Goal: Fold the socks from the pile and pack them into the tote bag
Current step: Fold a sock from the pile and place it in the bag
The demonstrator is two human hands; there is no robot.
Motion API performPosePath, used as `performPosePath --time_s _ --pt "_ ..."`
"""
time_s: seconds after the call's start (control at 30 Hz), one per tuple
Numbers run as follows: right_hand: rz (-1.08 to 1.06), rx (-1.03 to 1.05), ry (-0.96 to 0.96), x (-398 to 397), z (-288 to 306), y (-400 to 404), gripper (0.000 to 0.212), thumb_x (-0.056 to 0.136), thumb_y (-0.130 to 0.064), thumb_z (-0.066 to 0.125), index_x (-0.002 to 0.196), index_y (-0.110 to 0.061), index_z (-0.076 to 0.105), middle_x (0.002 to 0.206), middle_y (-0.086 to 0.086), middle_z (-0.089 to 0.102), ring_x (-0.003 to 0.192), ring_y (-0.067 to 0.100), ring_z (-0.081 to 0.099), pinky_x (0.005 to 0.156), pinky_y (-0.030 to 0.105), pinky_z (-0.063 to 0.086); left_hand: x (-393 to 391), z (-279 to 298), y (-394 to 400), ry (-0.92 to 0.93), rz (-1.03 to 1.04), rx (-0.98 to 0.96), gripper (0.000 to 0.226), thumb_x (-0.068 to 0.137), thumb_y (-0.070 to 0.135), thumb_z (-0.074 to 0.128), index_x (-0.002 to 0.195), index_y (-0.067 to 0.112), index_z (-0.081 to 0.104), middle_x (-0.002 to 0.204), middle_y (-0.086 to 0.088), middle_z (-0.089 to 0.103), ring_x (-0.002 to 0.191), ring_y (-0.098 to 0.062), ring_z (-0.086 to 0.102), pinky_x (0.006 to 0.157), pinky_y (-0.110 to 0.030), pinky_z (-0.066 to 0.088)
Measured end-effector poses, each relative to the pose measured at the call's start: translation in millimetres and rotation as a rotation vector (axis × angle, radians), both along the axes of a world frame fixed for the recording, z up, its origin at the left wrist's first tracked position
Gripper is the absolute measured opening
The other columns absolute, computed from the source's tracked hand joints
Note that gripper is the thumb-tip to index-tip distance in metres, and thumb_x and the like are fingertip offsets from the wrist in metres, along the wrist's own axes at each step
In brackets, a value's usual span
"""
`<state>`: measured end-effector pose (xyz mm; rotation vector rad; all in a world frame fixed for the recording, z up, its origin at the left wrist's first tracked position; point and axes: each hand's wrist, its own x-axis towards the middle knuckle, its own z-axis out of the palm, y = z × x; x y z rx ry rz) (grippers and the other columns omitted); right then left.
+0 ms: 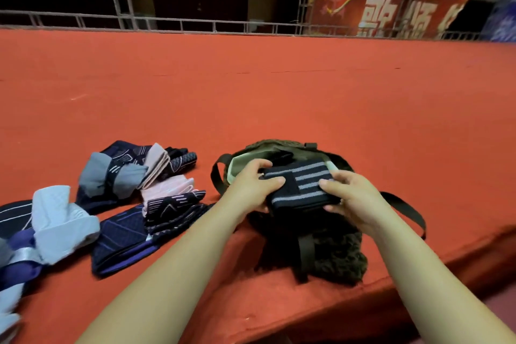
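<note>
Here, you held a folded black sock with grey stripes (300, 187) in both hands, directly over the open mouth of the dark green tote bag (335, 254). Your left hand (251, 180) gripped the sock's left end, thumb on top and fingers curled round the far edge. Your right hand (350, 195) gripped the right end, fingers curled over the striped face and thumb at the near edge. The sock sat level between the two hands, its stripes running across. Whether its underside touched the bag could not be told.

The tote bag lay on the red carpeted surface (251, 92), close to that surface's near edge, its fuzzy body slumped toward you. Its pale green lining (240, 166) showed at the mouth, just behind your left hand. One dark strap (216, 176) looped out on the bag's left side, another (407, 208) on its right, and a third band (303, 254) ran down the bag's front.

Left of the bag, the pile of socks (134, 187) lay spread on the same surface: navy patterned ones, pink ones, grey ones and pale blue ones overlapping. The nearest navy sock (178, 209) lay just beside your left forearm.

Beyond the bag, at the far edge of the red surface, a metal truss rail (195, 25) ran across. Behind the rail, to the bag's far right, hung a red banner with pale characters (391, 8).
</note>
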<state>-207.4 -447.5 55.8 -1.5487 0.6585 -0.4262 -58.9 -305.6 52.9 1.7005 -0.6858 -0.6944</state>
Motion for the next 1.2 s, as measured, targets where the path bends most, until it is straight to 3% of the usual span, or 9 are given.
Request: performPosePath --time_s 0.23,0.33,0.47,0.63,0.73,0.9,1.0,1.1,1.2 --pt "0.017 -0.17 0.228 55 -8 -52 0.017 0.093 -0.023 0.058 0.102 -0.011 0.064 0.063 -0.002 0.063 0.039 0.007 0.05 0.038 0.018 0.035 37 22 -66 -0.18 -0.13 0.469 0.053 0.097 0.028 0.047 0.146 0.02 0.028 0.137 -0.007 0.045 0.075 -0.021 0.063 0.056 -0.03 0.056" --pt "-0.045 -0.101 0.209 76 -16 -62 0.022 0.093 -0.02 0.06 0.106 -0.003 0.063 0.067 0.004 0.061 0.04 0.007 0.051 0.036 0.017 0.04 52 12 -76 -0.173 -0.086 0.512 0.051 0.096 0.029 0.048 0.143 0.017 0.031 0.113 -0.003 0.055 0.069 -0.022 0.064 0.074 -0.041 0.059" --pt "-0.129 0.0 0.125 94 -24 -75 0.02 0.091 -0.01 0.061 0.107 0.001 0.057 0.079 0.01 0.059 0.058 0.016 0.061 0.053 0.023 0.057 64 2 -81 -0.37 0.034 0.538 0.031 0.095 0.035 0.049 0.116 0.014 0.043 0.083 0.003 0.052 0.057 -0.013 0.056 0.046 -0.024 0.047" --pt "-0.169 -0.124 0.11 98 -26 -82 0.023 0.089 -0.012 0.062 0.11 -0.007 0.058 0.082 0.011 0.064 0.065 0.02 0.065 0.075 0.041 0.059 80 -9 -91 -0.605 0.123 0.537 0.029 0.092 0.044 0.049 0.104 0.018 0.046 0.088 0.001 0.057 0.074 -0.019 0.054 0.067 -0.031 0.042" --pt "-0.075 -0.344 0.263 97 -27 -86 0.024 0.086 -0.02 0.065 0.107 -0.011 0.057 0.08 0.012 0.066 0.065 0.025 0.065 0.059 0.034 0.054 85 -12 -96 -0.615 0.073 0.581 0.027 0.095 0.04 0.048 0.099 0.013 0.047 0.083 0.0 0.053 0.075 -0.02 0.052 0.066 -0.031 0.038" --pt "-0.095 -0.89 0.398 98 -33 -90 0.034 0.085 -0.037 0.064 0.111 -0.015 0.061 0.104 0.0 0.061 0.095 0.017 0.058 0.074 0.028 0.044 90 -20 -98 -0.574 0.029 0.717 0.038 0.095 0.044 0.047 0.09 0.007 0.049 0.068 -0.003 0.048 0.064 -0.02 0.049 0.059 -0.03 0.037" --pt "0.075 -1.084 0.222 100 -37 -86 0.033 0.093 -0.033 0.053 0.119 -0.016 0.064 0.126 0.0 0.058 0.121 0.017 0.048 0.098 0.028 0.037 91 -21 -93 -0.566 0.031 0.658 0.044 0.095 0.047 0.045 0.11 0.007 0.053 0.09 -0.005 0.058 0.084 -0.023 0.056 0.071 -0.029 0.041" --pt "0.436 -1.006 0.415 107 -45 -84 0.042 0.1 -0.04 0.036 0.137 -0.027 0.05 0.148 -0.001 0.04 0.139 0.019 0.029 0.113 0.035 0.024 86 -18 -84 -0.658 -0.008 0.669 0.045 0.096 0.046 0.043 0.127 0.014 0.048 0.129 -0.005 0.055 0.109 -0.022 0.056 0.083 -0.031 0.041" --pt "0.464 -0.853 0.551 110 -47 -83 0.046 0.101 -0.045 0.027 0.144 -0.032 0.036 0.148 -0.002 0.036 0.139 0.025 0.026 0.113 0.041 0.021 77 -16 -71 -0.673 -0.069 0.615 0.045 0.099 0.035 0.04 0.141 0.018 0.039 0.148 -0.004 0.039 0.13 -0.023 0.042 0.101 -0.031 0.035"
